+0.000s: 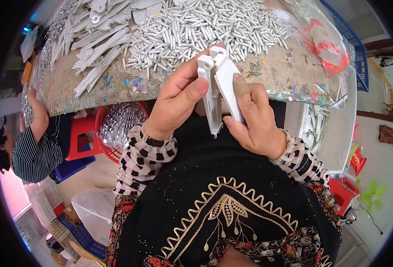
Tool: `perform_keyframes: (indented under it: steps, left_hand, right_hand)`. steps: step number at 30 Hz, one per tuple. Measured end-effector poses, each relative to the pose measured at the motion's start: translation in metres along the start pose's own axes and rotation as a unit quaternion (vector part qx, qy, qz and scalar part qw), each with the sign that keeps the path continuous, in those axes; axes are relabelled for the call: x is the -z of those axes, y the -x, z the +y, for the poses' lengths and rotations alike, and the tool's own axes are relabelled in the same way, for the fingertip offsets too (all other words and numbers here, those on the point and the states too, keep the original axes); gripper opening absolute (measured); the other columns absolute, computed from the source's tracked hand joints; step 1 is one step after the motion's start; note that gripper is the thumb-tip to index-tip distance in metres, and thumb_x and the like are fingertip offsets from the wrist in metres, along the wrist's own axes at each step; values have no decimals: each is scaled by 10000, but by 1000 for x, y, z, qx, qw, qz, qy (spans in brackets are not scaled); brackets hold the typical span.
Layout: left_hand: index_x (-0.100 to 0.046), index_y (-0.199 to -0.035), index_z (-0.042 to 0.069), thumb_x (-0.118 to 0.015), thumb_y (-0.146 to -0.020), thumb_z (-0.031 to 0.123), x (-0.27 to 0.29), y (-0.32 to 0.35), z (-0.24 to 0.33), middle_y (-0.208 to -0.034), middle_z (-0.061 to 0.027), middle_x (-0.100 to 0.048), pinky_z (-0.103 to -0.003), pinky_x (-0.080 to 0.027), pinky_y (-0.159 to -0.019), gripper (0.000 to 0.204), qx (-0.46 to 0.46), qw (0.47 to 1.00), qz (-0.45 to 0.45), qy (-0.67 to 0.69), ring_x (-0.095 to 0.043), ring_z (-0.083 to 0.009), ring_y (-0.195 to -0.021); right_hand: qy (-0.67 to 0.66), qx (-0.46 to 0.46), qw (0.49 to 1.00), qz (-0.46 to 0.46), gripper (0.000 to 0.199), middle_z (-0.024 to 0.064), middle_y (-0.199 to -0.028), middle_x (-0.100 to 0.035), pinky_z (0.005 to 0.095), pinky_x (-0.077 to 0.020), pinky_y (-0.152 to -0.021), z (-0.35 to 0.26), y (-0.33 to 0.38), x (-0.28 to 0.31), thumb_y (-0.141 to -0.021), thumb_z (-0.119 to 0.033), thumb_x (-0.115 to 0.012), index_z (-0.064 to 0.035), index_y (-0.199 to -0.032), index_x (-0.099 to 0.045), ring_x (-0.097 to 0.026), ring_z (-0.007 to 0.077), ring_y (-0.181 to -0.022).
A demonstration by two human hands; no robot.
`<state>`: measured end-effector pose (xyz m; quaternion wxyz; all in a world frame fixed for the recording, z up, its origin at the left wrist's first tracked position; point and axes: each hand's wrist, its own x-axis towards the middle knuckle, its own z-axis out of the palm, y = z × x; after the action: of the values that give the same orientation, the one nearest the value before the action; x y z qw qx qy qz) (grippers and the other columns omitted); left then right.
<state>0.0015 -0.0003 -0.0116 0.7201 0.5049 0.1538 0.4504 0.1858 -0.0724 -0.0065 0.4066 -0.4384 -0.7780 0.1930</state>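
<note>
Over the table's near edge I hold a white hinged plastic piece [213, 95] with two long arms joined at the top, spread in a narrow V. My left hand [178, 98] is closed round the left arm, its thumb pressed on the front near the hinge. Closed on the right arm, which has a ridged edge, is my right hand [256, 118]; a tan bandage wraps one of its fingers. Just beyond my hands lies a wide heap of short white sticks [178, 38]. Long flat white strips [100, 44] are piled to its left.
The worn table [267, 73] carries a red-and-white plastic bag [330, 49] at right. A red basket [109, 153] of silvery pieces stands below the edge, left. A white bin [336, 147] with white strips is at right. Another person [38, 151] sits at far left.
</note>
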Motion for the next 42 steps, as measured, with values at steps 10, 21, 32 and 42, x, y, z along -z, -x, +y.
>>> perform_keyframes:
  steps: [10,21,32,42]
  left_hand:
    - [-348,-1439,-37,-514,-1000,252,9,3,3,-1284,-84,-553,-276,-398,-987,552,-37,978,-21,-204,-522,-129,-1150]
    - [-406,-1402,-4,-499,-1011,278,-5,-7,-18,-1087,-26,-607,-232,-462,-788,491,24,990,79,-117,-549,-71,-918]
    - [-572,-1103,6,-555,-954,179,-7,-17,3,-926,-25,-631,-234,-476,-703,229,68,970,111,-203,-570,-57,-801]
    - [-560,-1151,16,-530,-945,148,9,-4,3,-958,-9,-593,-245,-439,-757,246,331,881,-189,-282,-515,-63,-851]
  right_hand:
    - [-8,-55,997,-46,549,186,-974,-476,368,-452,-685,-12,0,11,-833,-104,-668,54,-1312,-450,-510,330,-798]
    - [-8,-77,997,5,581,188,-953,-462,373,-446,-718,2,-6,-15,-855,-123,-645,57,-1354,-411,-481,326,-826]
    - [24,-74,997,-14,586,179,-1039,-490,352,-464,-746,8,-15,1,-850,-169,-677,11,-1361,-452,-527,287,-899]
    - [-130,-90,985,-69,201,94,-884,-565,302,-446,-707,33,-9,18,-850,-64,-668,-10,-1036,-612,-555,208,-803]
